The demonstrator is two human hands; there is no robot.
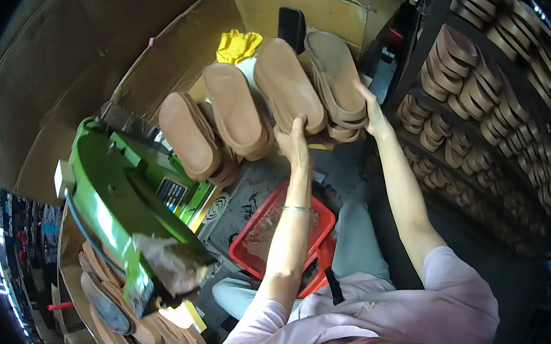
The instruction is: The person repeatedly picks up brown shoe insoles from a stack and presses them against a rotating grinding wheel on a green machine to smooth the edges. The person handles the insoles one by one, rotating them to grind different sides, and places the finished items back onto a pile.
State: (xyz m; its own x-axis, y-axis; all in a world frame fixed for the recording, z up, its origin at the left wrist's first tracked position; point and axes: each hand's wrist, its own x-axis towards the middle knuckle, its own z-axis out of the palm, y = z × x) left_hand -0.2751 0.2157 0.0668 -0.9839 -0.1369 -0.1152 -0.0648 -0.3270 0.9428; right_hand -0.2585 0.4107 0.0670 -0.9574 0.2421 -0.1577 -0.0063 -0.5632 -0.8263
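Note:
Four stacks of tan-brown shoe soles stand in a row before me. My left hand [293, 145] grips the near end of the third stack [285, 81] from the left, thumb on top and fingers partly hidden. At the row's right end, my right hand [375, 114] holds the right side of a stack [333, 70] whose top sole is darker and greyish; its other fingers are hidden. To the left are two more stacks, one in the middle [235, 106] and one at the far left [187, 137], with neither hand on them.
A large cardboard box wall [300, 14] rises behind the soles, near a yellow cloth [237, 45] and a dark phone-like object [291, 30]. A green machine [110, 208] stands left, above loose soles [148, 330]. A red basket [236, 250] sits below; a sole-filled rack [413, 82] lines the right.

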